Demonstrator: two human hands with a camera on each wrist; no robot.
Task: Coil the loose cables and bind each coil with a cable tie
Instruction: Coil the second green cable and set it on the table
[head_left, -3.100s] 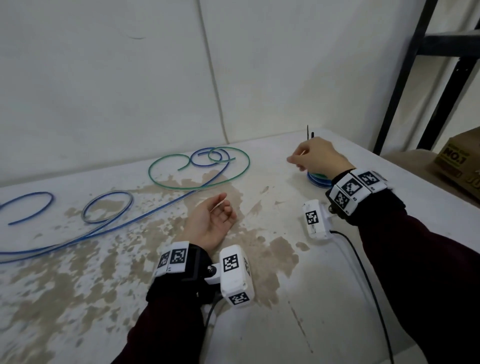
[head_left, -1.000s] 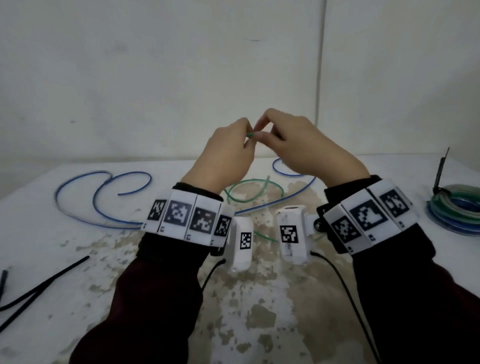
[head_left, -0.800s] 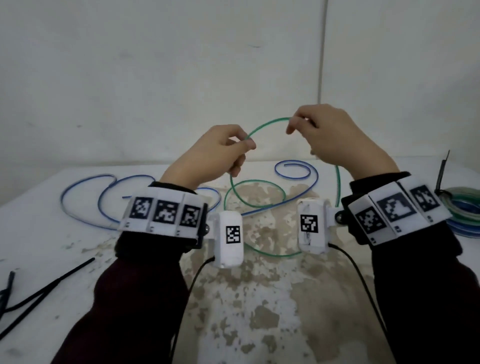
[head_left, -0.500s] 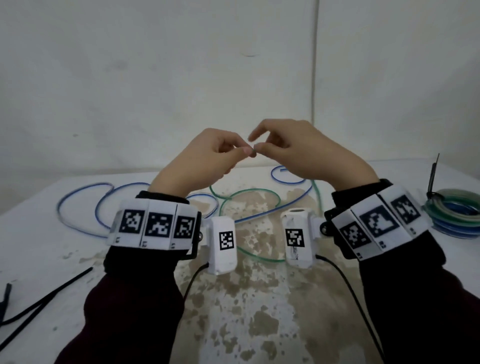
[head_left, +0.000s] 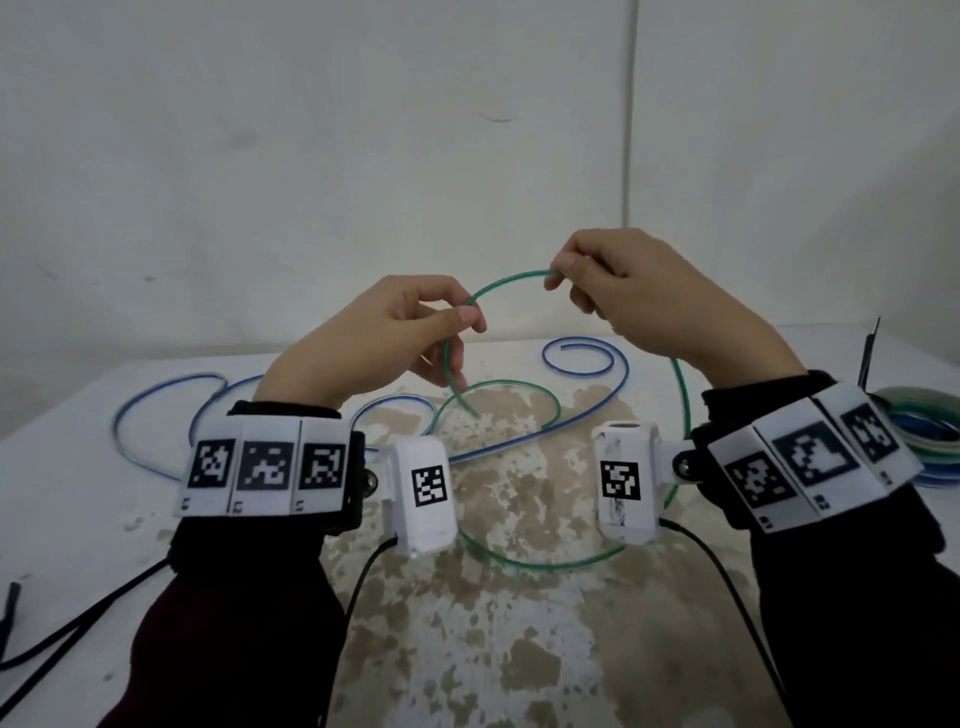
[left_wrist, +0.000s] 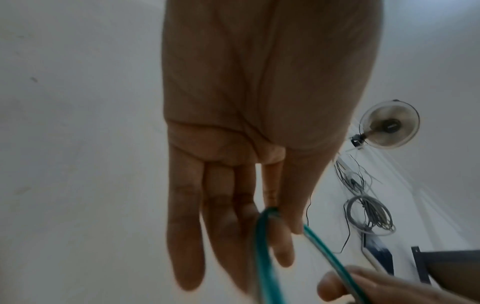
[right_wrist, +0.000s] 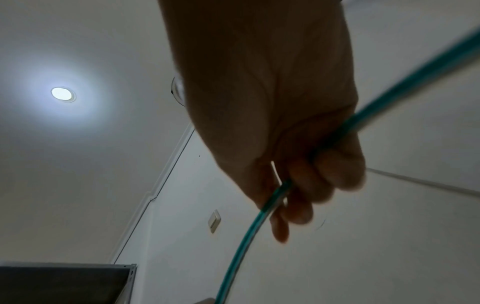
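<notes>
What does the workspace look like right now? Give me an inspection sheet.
Surface: white table with brown patches.
Job's things: green cable lifted in an arc; blue cable loose; bound coils far right.
Clutter: black ties, left edge.
Grippers: left hand and right hand each pinch the green cable.
Cables: black camera leads run from the wrists.
Surroundings: white wall; fan.

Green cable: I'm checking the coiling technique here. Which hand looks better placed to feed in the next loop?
Probably the right hand. It pinches the green cable on the side where the slack trails down to the table. The left hand pinches near the cable's free end, anchoring the coil.
</notes>
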